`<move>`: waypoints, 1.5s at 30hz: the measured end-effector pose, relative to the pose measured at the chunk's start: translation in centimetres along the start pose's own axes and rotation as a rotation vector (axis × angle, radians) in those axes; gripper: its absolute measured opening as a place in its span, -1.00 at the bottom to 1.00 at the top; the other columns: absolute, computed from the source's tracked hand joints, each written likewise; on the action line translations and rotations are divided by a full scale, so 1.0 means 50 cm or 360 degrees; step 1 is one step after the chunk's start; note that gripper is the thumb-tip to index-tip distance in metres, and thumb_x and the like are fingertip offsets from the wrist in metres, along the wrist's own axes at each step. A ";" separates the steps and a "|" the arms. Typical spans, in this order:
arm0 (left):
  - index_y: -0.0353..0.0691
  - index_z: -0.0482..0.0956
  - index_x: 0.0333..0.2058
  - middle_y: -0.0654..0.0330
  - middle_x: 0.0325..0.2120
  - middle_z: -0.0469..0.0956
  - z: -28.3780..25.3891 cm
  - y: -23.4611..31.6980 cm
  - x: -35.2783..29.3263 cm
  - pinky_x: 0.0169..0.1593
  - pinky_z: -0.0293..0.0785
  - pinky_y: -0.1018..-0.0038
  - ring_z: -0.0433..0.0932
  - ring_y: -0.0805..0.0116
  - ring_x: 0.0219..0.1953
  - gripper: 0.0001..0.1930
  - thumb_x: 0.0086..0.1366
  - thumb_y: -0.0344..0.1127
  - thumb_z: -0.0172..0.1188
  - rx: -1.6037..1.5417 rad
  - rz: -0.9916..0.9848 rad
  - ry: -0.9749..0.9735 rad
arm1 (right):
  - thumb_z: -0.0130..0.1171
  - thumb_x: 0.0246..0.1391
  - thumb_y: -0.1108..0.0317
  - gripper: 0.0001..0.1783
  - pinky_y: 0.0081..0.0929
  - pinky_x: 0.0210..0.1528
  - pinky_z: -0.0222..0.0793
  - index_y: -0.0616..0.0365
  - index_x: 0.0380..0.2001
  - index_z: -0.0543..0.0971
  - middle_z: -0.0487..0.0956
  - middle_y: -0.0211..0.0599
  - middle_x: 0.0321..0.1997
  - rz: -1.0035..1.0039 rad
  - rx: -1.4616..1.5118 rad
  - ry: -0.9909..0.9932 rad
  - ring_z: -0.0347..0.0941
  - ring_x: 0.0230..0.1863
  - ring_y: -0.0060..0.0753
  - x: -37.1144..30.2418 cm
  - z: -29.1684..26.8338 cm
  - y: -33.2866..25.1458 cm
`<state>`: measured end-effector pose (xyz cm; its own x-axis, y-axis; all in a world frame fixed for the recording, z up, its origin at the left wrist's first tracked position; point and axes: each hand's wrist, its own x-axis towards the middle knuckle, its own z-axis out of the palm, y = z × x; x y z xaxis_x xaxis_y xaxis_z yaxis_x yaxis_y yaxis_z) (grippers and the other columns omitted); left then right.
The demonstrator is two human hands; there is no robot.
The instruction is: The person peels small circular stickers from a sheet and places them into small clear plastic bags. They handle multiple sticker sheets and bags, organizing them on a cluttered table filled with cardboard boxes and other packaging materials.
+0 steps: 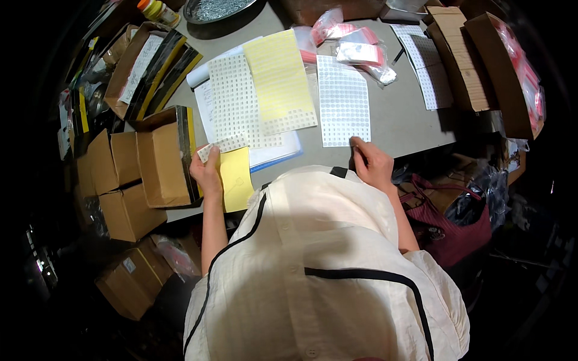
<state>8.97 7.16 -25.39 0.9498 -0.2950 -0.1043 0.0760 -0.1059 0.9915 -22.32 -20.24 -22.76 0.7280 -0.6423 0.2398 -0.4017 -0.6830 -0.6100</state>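
My left hand (208, 174) pinches a short strip of small printed stickers (224, 146) between thumb and fingers. Below that strip a yellow backing sheet (236, 183) hangs past the table's near edge. My right hand (376, 165) touches the lower right corner of a sheet of round stickers (344, 99) with its index fingertip. The thumb is apart from that finger, the other fingers are curled, and I see nothing held there. Between my hands lie a white sticker sheet (229, 96) and, overlapping it, a yellow lined sheet (280, 75).
Open cardboard boxes (162, 162) crowd the left side. Clear plastic bags with red edges (358, 51) lie at the back, near a round metal tray (220, 9). More sticker sheets (424, 66) and boxes (463, 57) stand right. A dark red bag (454, 219) is below the table's right edge.
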 end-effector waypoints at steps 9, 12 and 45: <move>-0.35 0.62 -0.18 0.25 -0.30 0.66 -0.005 -0.014 0.003 -0.10 0.48 0.56 0.57 0.53 -0.27 -0.78 0.30 -0.34 0.38 0.0014 0.0087 0.0006 | 0.19 0.13 0.44 -0.43 -0.29 -0.35 0.48 -0.19 0.23 0.55 0.67 -0.19 -0.31 0.0120 -0.0053 -0.0517 0.59 -0.41 -0.11 0.054 -0.003 -0.040; -0.36 0.62 -0.18 0.24 -0.29 0.66 -0.002 0.011 -0.004 -0.10 0.48 0.56 0.57 0.53 -0.27 -0.78 0.31 -0.35 0.38 -0.0088 -0.0055 0.0021 | 0.20 0.14 0.43 -0.47 -0.28 -0.34 0.48 -0.14 0.20 0.57 0.67 -0.18 -0.31 0.0010 0.0016 -0.0466 0.59 -0.40 -0.08 0.060 0.003 -0.045; -0.32 0.67 -0.19 0.17 -0.40 0.69 0.026 0.272 -0.118 -0.20 0.52 0.52 0.60 0.48 -0.33 -0.84 0.30 -0.39 0.38 0.0721 0.0482 -0.0168 | 0.10 0.26 0.31 -0.76 -0.20 -0.12 0.48 0.17 -0.14 0.66 0.63 -0.12 -0.25 -0.0218 0.0448 -0.0907 0.56 -0.17 0.01 0.102 0.008 -0.163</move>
<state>4.03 6.23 -11.40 0.8715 -0.4669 0.1499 -0.3561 -0.3926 0.8480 -15.10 -17.80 -16.85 0.9741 -0.2178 -0.0616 -0.1797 -0.5788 -0.7954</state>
